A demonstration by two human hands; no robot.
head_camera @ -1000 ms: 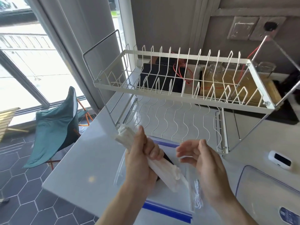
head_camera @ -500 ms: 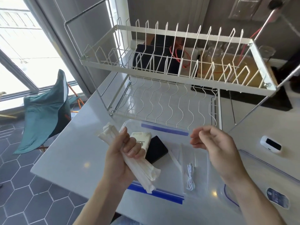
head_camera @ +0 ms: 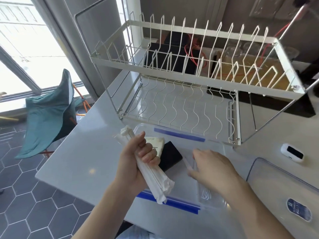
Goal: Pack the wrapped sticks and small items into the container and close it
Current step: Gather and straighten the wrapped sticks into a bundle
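A: Bright daylight — pouring in through the window (head_camera: pixel 25 54) on the left, blown out to white.

B: Small glints on the surface (head_camera: pixel 89 159). The dish rack (head_camera: pixel 189 80) bows at the edges — wide-angle distortion, slightly soft overall.

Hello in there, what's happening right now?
Left hand grips wrapped sticks above container. Right hand reaching inside, grasp unclear. Lid off, alongside.

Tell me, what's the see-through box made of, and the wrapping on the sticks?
The container looks like clear, glossy plastic: the counter shows through its walls, and it has blue clip edges. The wrapped sticks in the left hand seem covered in thin white paper, matte and crinkled at the ends.
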